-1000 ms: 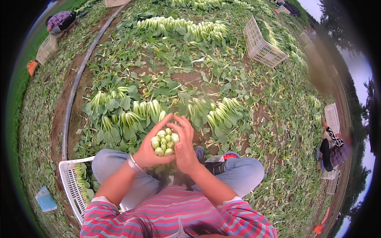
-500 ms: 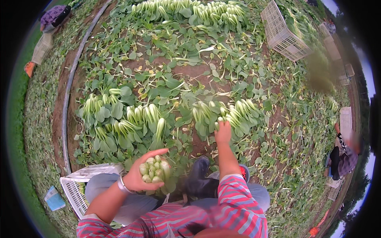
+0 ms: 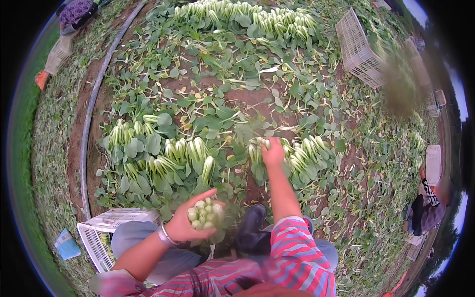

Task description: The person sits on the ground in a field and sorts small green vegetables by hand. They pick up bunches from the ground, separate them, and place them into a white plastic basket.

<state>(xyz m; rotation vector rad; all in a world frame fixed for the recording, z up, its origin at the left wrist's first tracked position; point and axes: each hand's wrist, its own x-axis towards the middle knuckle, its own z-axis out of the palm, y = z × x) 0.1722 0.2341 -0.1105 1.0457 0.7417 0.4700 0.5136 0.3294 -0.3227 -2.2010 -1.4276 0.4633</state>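
My left hand (image 3: 184,223) is wrapped round a bunch of bok choy (image 3: 202,214), pale root ends up and leaves hanging below. The bunch sits low, in front of my knees. Farther out, my right hand (image 3: 273,153) closes on bok choy (image 3: 267,144) at the left part of a small row; how many heads it grips is hidden by the fingers. The rest of that row of bok choy (image 3: 310,156) lies just right of the hand, white stalks away from me. More bok choy (image 3: 183,153) is laid in rows to the left, beyond my left hand.
A white plastic crate (image 3: 94,242) stands by my left knee. Another crate (image 3: 360,52) is tilted at the far right. A long row of bok choy (image 3: 247,17) lies at the back. A grey hose (image 3: 94,104) runs along the left. Other people (image 3: 76,12) work at both sides.
My right hand has shifted left and slightly away along the row, onto other bok choy. My left hand, still round its bunch, appears a little farther right as the view has shifted.
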